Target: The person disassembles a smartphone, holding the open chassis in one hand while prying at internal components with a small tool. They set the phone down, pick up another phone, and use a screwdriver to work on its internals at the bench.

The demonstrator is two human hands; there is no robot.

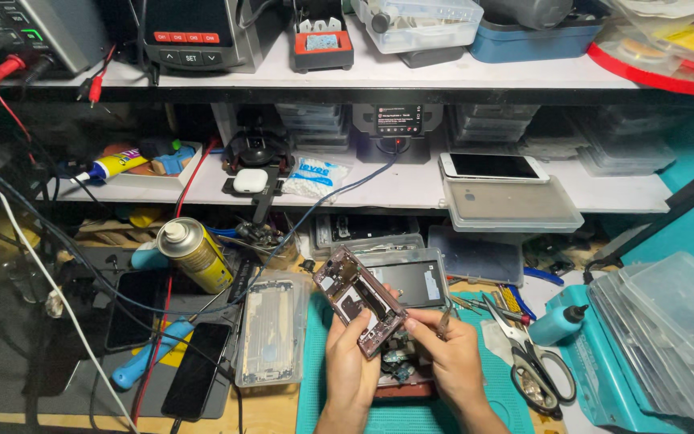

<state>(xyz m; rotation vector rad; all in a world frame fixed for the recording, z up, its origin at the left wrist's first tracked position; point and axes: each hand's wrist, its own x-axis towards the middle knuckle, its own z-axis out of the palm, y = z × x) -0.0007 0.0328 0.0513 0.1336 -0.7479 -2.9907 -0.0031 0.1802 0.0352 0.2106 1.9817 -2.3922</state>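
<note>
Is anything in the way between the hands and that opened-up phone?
No. The left hand already holds the phone frame from beneath, and the right hand touches its lower end, gripping tweezers.

Bright, even light from above on the worktop point(411, 418); left edge falls into deep shadow, shelves bow slightly, glare on the clear plastic boxes point(668, 337).

The person's left hand point(350, 366) and right hand point(453, 366) are cut off at the wrists by the bottom edge. Their fingers hide the lower end of the pinkish opened phone frame point(359, 300), and the small loose parts beneath it are too dark and blurred to tell apart. A thin metal tool point(445, 320) in the right grip is mostly covered. The stack of clear plastic trays point(668, 337) runs off the right edge.
</note>
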